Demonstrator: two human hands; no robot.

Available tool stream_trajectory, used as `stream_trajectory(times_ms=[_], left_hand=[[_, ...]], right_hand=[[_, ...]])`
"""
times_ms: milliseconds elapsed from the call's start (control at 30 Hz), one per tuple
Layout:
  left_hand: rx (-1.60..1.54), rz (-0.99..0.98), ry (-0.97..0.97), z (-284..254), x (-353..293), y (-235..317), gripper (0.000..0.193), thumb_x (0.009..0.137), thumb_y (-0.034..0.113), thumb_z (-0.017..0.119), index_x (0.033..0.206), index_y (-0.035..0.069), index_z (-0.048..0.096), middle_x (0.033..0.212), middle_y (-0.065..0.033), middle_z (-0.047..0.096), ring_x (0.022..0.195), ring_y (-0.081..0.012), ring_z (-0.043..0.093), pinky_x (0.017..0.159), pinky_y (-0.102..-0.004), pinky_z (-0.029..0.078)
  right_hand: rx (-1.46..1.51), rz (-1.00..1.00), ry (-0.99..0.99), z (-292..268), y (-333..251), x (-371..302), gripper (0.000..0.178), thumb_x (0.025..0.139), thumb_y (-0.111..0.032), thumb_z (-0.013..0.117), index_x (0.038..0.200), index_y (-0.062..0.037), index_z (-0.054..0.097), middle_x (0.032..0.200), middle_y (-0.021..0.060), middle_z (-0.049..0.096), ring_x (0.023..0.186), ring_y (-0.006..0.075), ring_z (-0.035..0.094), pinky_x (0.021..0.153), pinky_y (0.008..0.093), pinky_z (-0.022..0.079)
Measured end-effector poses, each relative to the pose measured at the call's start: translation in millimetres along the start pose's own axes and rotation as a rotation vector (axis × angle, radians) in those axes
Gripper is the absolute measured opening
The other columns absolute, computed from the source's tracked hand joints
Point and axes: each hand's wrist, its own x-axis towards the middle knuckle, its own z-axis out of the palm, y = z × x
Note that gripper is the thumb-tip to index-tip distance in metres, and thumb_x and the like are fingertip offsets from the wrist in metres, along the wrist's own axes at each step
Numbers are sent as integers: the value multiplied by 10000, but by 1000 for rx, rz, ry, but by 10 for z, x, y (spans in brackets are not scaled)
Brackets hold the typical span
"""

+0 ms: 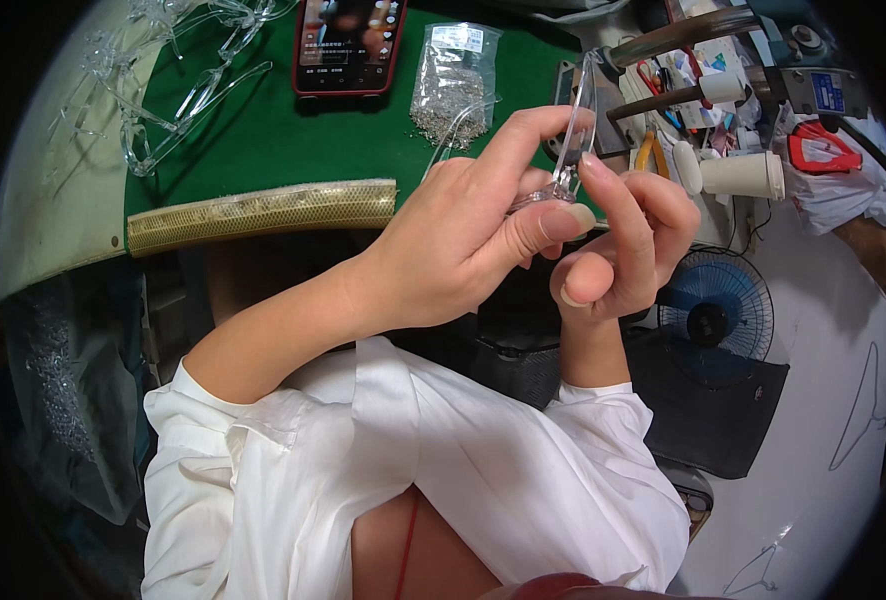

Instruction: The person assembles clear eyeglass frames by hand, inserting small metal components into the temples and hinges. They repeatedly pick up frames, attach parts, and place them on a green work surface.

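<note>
My left hand [448,235] is raised at the table's front edge, its thumb and fingers closed on a clear plastic eyeglass frame [575,140]. One slim transparent part stands up past my index finger, and another sticks out behind the back of the hand. My right hand [633,230] is just to the right, fingers curled, with one fingertip against the frame close to my left thumb. Its thumb is bent in below, apart from the frame. Whether a tiny part lies between these fingers is hidden. Much of the frame is covered by my left fingers.
Several clear eyeglass frames [198,105] lie piled at the left of the green mat [263,140]. A phone [348,60] and a bag of small metal parts [453,85] are behind my hands. A gold mesh strip [263,215] edges the table. At right stand a metal bench machine [693,60], white cup [748,175] and fan [713,310].
</note>
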Motion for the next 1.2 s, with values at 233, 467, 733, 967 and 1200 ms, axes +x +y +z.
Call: stream_trajectory(times_ms=[233, 467, 733, 967, 1200], left_hand=[[15, -28, -15, -5, 1, 20, 553, 963, 366, 530, 1344, 12, 340, 825, -151, 691, 682, -276, 682, 616, -321, 512], [164, 50, 42, 80, 146, -135, 614, 945, 357, 551, 1385, 32, 271, 859, -189, 674, 767, -410, 655, 645, -411, 505], [812, 272, -73, 165, 660, -272, 284, 914, 244, 574, 1119, 48, 562, 845, -163, 648, 807, -335, 644, 676, -417, 511], [1016, 296, -168, 405, 1137, -437, 237, 905, 243, 584, 827, 22, 545, 679, -139, 636, 652, -335, 644, 562, -424, 500], [1049, 279, -84, 608, 1403, -528, 263, 925, 254, 561, 795, 29, 521, 649, -153, 618, 619, -341, 631, 527, -435, 483]], right_hand=[[-6, 90, -17, -22, -37, -23, 641, 831, -637, 519, 1047, -62, 703, 894, 54, 509, 752, 180, 515, 610, 285, 417], [793, 744, -87, -39, -42, -30, 403, 928, -302, 605, 1031, 88, 604, 988, 87, 546, 917, 159, 538, 834, 274, 413], [932, 813, 94, -291, 477, 85, 251, 922, -176, 622, 1011, 58, 641, 945, 46, 577, 884, 116, 530, 842, 250, 392], [872, 871, 121, -549, 1094, 129, 310, 942, -235, 608, 1045, 55, 637, 957, 43, 619, 884, 101, 536, 830, 243, 392], [733, 890, 232, -531, 1434, 156, 216, 915, -248, 652, 957, -36, 657, 817, 5, 635, 747, 76, 556, 726, 228, 409]])
